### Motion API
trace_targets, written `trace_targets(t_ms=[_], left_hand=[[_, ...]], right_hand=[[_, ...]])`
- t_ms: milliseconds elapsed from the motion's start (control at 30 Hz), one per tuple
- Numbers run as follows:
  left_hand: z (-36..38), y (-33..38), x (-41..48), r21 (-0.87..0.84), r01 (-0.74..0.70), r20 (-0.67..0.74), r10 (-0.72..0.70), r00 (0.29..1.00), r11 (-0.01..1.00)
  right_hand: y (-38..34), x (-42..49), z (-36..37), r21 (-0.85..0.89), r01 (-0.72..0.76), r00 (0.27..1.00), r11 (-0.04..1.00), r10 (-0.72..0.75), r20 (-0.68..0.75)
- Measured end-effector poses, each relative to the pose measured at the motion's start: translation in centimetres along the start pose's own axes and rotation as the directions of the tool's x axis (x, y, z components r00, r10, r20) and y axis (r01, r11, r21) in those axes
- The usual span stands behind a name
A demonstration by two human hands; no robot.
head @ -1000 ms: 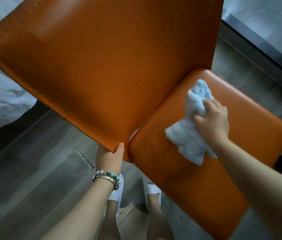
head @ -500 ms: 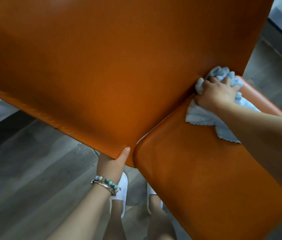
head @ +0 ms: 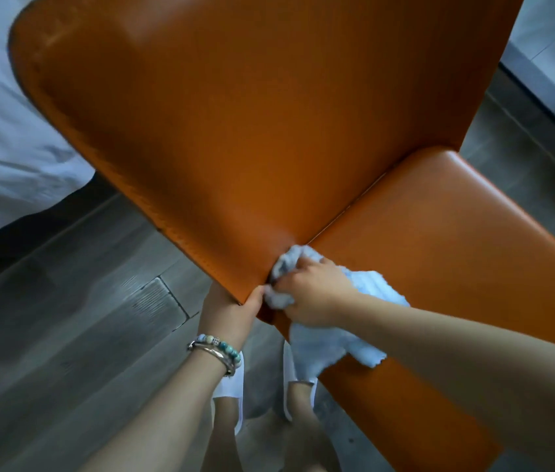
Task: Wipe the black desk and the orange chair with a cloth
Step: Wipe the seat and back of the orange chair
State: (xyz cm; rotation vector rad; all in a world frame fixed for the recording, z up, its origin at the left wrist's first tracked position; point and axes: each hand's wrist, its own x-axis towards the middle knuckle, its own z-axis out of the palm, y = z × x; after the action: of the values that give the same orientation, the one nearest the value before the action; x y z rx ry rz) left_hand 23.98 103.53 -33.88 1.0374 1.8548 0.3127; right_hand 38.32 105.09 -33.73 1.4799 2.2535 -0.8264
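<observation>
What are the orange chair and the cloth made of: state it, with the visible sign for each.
The orange chair: probably leather or faux leather, smooth semi-gloss; soft sheen and a stitched seam along the backrest edge. The cloth: pale blue, likely microfibre or terry, matt and fluffy; fuzzy ribbed pile, scalloped edge.
</observation>
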Motion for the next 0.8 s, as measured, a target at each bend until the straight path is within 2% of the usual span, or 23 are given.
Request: trace_targets(t_ms=[33,67,100,167,200,233,300,467,533,600,667,700,733,800], left_hand=[[0.0,-0.1,0.1,0.004,-0.006,0.008,0.006,1.000,1.000],[0.0,-0.2,0.2,0.007,-0.019,0.013,0.019,1.000,1.000],[-0.1,-0.4,0.3,0.006,-0.035,0.017,0.035,0.999,0.999],[-0.1,-0.7,0.5,0.004,-0.067,0.010,0.067,0.998,0.998],[0.0,-0.9,0.6,0.009,-0.075,0.007,0.075,0.997,0.997],[0.1,-1.0,0.6,0.017,-0.076,0.011,0.076,0.997,0.997],[0.1,-1.0,0.6,0.015,-0.071,0.028,0.071,0.997,0.997],[0.0,-1.0,0.7,0.015,-0.058,0.020,0.058,0.998,0.998],[-0.1,-0.7,0.7,0.017,-0.043,0.021,0.043,0.999,0.999],[-0.1,-0.4,0.8,0.018,-0.017,0.019,0.016,1.000,1.000],[-0.1,-0.3,0.8,0.031,-0.010,0.023,0.010,1.000,0.999],[-0.2,-0.4,0.8,0.029,-0.021,0.033,0.021,0.999,0.999],[-0.2,-0.4,0.7,0.028,-0.034,0.049,0.032,0.998,0.999],[-0.4,-0.3,0.6,0.027,-0.045,0.075,0.043,0.996,0.999]], right_hand=[[0.5,-0.7,-0.7,0.025,0.021,0.999,0.999,-0.022,0.024],[1.4,-1.0,-1.6,0.055,-0.020,1.000,0.998,0.020,-0.002],[2.9,-1.0,-2.7,0.080,-0.129,0.988,0.988,0.134,-0.070],[5.8,-0.4,-4.4,0.168,-0.403,0.872,0.900,0.433,-0.228],[6.4,0.1,-4.4,0.200,-0.494,0.808,0.846,0.532,-0.252],[6.2,0.8,-3.9,0.191,-0.543,0.783,0.818,0.575,-0.237],[3.9,2.0,-1.3,0.087,-0.538,0.821,0.839,0.544,-0.172],[-2.1,0.8,3.1,-0.026,-0.340,0.927,0.940,0.330,-0.177],[-3.9,-0.3,4.0,0.022,-0.227,0.961,0.974,0.227,-0.161],[-4.1,-1.4,4.0,0.124,-0.145,0.987,0.982,0.151,-0.047],[-2.6,-2.7,2.7,0.256,-0.157,0.985,0.954,0.134,0.104],[-1.4,-3.4,2.0,0.310,-0.201,0.979,0.929,0.179,0.099],[0.0,-4.0,1.3,0.349,-0.252,0.964,0.903,0.264,0.012],[3.0,-4.3,0.1,0.426,-0.315,0.864,0.848,0.442,-0.242]])
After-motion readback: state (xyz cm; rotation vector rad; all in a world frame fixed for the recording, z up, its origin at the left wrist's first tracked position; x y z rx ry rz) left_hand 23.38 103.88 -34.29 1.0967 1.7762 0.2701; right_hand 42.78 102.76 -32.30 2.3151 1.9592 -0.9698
